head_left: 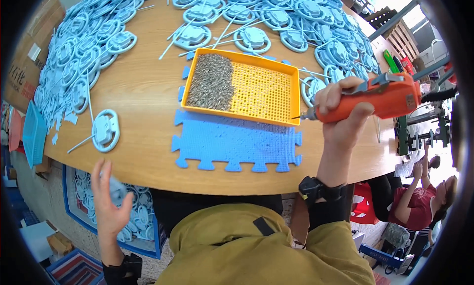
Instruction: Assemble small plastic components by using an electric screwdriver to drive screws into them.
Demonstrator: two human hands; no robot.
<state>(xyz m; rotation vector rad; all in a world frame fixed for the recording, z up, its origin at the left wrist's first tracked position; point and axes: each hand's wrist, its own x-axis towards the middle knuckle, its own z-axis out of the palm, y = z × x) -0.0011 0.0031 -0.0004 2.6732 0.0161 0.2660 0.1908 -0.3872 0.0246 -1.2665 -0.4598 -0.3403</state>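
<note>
My right hand (340,109) is wrapped round an orange electric screwdriver (382,98). Its thin bit points left, close to the right front corner of a yellow perforated tray (266,90). Small metal screws (210,82) are heaped in the left part of that tray. My left hand (109,211) is open past the table's front left edge, fingers apart. Beside its fingers is a blurred light blue part (117,190), above a blue crate (155,230) of similar parts. A single light blue ring-shaped plastic part (105,130) with thin rods lies on the table ahead of this hand.
Piles of light blue parts (306,8) cover the table's far side and left. A blue foam mat (237,142) lies under the tray. At the left stand a turquoise basket (33,134) and a cardboard box (29,53). Another person (414,201) sits at the right.
</note>
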